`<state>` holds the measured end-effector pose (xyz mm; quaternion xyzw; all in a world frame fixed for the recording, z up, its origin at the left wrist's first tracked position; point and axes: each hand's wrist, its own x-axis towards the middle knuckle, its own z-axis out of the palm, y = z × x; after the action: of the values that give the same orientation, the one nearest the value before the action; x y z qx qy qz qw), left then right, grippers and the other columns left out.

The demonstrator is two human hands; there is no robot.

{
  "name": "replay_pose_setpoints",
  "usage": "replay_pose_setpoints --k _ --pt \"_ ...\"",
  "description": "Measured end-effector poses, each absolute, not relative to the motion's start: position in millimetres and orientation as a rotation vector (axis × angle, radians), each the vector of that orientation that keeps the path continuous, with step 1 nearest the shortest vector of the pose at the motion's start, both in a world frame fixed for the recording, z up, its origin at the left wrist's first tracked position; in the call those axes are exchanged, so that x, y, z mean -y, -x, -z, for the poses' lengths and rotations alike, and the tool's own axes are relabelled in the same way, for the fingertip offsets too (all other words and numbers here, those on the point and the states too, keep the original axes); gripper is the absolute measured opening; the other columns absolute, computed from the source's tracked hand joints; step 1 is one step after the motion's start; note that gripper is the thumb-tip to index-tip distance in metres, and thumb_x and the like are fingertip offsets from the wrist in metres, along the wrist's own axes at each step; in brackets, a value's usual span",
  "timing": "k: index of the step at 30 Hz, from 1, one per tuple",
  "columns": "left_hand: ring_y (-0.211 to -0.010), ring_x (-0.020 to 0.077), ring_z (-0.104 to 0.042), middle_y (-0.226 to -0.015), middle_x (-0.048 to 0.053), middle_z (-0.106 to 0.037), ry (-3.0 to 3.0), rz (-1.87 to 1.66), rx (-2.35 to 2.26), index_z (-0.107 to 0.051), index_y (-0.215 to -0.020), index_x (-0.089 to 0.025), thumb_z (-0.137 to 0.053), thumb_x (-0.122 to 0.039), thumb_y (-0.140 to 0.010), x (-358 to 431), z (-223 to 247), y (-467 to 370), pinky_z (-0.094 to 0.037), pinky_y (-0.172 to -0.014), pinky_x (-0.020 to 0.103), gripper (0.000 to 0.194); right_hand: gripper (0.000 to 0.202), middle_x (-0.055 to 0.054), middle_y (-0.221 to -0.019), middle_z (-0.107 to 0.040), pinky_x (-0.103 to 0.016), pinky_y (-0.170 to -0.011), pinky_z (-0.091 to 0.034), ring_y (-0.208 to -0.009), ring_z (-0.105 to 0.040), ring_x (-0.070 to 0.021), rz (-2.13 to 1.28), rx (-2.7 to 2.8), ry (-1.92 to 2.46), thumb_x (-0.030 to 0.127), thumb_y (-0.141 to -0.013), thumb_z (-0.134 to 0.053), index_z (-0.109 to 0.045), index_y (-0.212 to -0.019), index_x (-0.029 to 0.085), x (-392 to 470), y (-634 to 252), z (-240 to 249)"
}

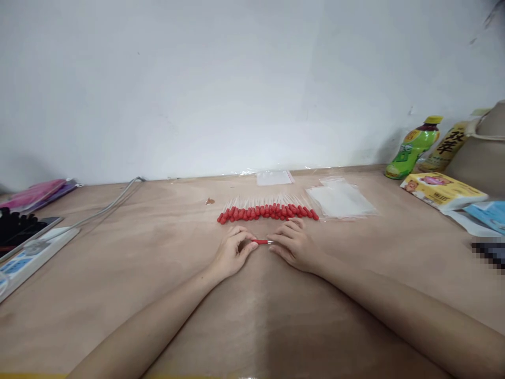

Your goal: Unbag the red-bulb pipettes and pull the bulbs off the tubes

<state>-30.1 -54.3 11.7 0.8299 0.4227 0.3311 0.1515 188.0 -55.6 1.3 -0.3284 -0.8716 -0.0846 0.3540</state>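
The stick (259, 242) is red with a pale end; the row of sticks (270, 212) shows red heads and whitish shafts. Table (177, 316): brown. Wall (221, 95): bluish white. Front bottle (410, 153): green, yellow cap (434, 119). Tissue pack (444, 193): yellow, with pink and brown cartoon figures. Power strip (43, 255): white, blue labels (16, 266). Cable (118, 199): grey.

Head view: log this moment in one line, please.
left hand: pinching red stick | right hand: at stick's pale end | row of red-tipped sticks: beyond hands | plastic bags: right of row
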Motion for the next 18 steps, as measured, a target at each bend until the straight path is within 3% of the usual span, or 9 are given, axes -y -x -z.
replay_pose_setpoints --k 4,9,18 --pt "-0.086 0.0161 -0.052 -0.09 0.005 -0.056 -2.36 -0.95 -1.202 -0.06 -0.089 -0.018 -0.051 -0.03 -0.083 55 -13 28 -0.044 -0.077 0.032 0.017 0.02 -0.002 -0.069 -0.06 -0.034 -0.077 -0.03 -0.071 -0.047 -0.0138 0.162 2.262 0.867 0.028 -0.086 -0.046 -0.064 -0.091 0.021 51 -184 1" --pt "-0.099 0.0186 -0.052 -0.107 0.007 -0.056 -2.543 -0.905 -1.034 -0.056 -0.11 -0.022 -0.052 -0.031 -0.082 57 -15 21 -0.043 -0.086 0.035 0.03 0.02 -0.001 -0.066 -0.057 -0.032 -0.073 -0.029 -0.069 -0.044 -0.0133 0.163 2.264 0.807 0.026 -0.087 -0.045 -0.064 -0.086 0.019 50 -184 2" --pt "-0.102 0.0202 -0.055 -0.102 0.006 -0.064 -2.751 -0.911 -0.977 -0.061 -0.098 -0.019 -0.048 -0.028 -0.085 44 -2 16 -0.044 -0.088 0.039 0.021 0.021 -0.002 -0.066 -0.054 -0.029 -0.071 -0.031 -0.068 -0.04 -0.0136 0.108 2.272 0.747 0.024 -0.087 -0.045 -0.061 -0.077 0.017 47 -184 6"
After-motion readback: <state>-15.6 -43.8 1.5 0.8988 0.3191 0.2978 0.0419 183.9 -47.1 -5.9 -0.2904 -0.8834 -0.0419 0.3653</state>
